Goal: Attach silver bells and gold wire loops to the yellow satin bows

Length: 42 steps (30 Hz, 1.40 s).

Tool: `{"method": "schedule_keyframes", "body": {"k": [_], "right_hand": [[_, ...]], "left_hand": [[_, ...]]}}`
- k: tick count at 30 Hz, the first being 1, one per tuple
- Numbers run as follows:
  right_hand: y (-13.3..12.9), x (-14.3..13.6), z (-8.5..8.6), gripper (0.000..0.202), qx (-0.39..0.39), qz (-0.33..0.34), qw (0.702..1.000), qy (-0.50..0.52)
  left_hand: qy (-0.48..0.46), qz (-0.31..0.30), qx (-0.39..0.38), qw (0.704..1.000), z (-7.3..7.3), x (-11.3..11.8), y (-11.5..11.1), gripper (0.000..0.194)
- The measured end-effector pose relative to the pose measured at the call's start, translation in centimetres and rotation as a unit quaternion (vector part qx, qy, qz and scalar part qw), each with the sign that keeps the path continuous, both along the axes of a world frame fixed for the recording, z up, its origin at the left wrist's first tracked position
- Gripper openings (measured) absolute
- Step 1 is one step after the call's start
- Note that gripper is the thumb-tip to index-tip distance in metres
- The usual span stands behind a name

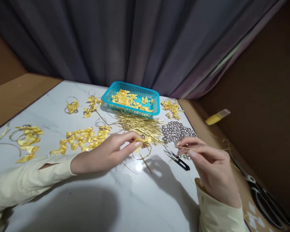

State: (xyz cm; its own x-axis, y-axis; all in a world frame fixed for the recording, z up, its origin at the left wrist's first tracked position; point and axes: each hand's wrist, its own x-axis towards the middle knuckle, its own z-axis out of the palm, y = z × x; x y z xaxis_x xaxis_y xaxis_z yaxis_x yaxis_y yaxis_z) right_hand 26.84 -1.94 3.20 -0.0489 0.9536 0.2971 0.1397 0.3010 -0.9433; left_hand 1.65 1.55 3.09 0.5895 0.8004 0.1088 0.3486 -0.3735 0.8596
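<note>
Near the middle of the table (125, 206), a yellow bow (148, 140) sits in the fingertips of the left hand (108, 149), whose thumb and forefinger are pinched on its nearer end. A bead (143, 137) shows on top of the bow, and a loop (141, 158) of thin wire hangs from it toward 6 o'clock, with a loose tail (147, 165) slanting off toward 5 o'clock.

Well apart at 3 o'clock from the bow, the right hand (214, 162) has thumb and forefinger closed on a thin gold strand (183, 148). What its other fingers do is partly hidden, so I cannot tell whether they hold anything.

Seen from the right fingertips, the bow lies at 9 o'clock. The strand's long axis runs close to the line from 3 to 9, so its free tip faces the bow across the gap. The bow's own long axis lies nearly along that same line. The left hand is the nearer one, already touching the bow; the strand and the bow do not touch.

Black-handled snips (181, 162) rest between 3 and 4 o'clock from the bow, handle toward 4. A pile of silver beads (176, 129) lies toward 2, gold wires (137, 124) toward 12, and the blue basket (157, 95) beyond them.
</note>
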Motion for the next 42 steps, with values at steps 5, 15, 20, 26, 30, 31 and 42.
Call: {"method": "schedule_keyframes", "body": {"k": [5,15,20,26,30,31,42], "right_hand": [[-0.5,-0.8,-0.6,0.01,0.024,-0.015,0.998,0.055],[0.4,3.0,0.6,0.019,0.089,-0.064,0.978,0.179],[0.9,1.5,0.4,0.008,0.22,-0.303,0.927,0.021],[0.8,2.9,1.0,0.007,0.151,-0.348,0.916,0.129],[0.7,4.8,1.1,0.016,-0.046,-0.321,0.937,0.126],[0.7,5.1,1.1,0.021,-0.093,-0.314,0.938,0.109],[1.2,6.1,0.4,0.033,-0.246,-0.053,0.924,-0.286]], "left_hand": [[0.059,-0.059,0.058,0.995,-0.1,0.1,-0.5,0.026],[0.134,-0.09,0.088,0.983,-0.1,0.0,-0.6,0.03],[0.152,-0.092,0.075,0.981,0.0,0.0,-0.3,0.031],[0.169,-0.083,0.066,0.98,-0.1,-0.2,-0.1,0.032],[0.159,-0.056,0.067,0.983,-0.4,-0.3,0.5,0.03],[0.158,-0.044,0.07,0.984,-0.4,-0.4,0.8,0.029],[0.088,0.157,0.075,0.981,2.3,-2.8,3.8,0.026]]}}
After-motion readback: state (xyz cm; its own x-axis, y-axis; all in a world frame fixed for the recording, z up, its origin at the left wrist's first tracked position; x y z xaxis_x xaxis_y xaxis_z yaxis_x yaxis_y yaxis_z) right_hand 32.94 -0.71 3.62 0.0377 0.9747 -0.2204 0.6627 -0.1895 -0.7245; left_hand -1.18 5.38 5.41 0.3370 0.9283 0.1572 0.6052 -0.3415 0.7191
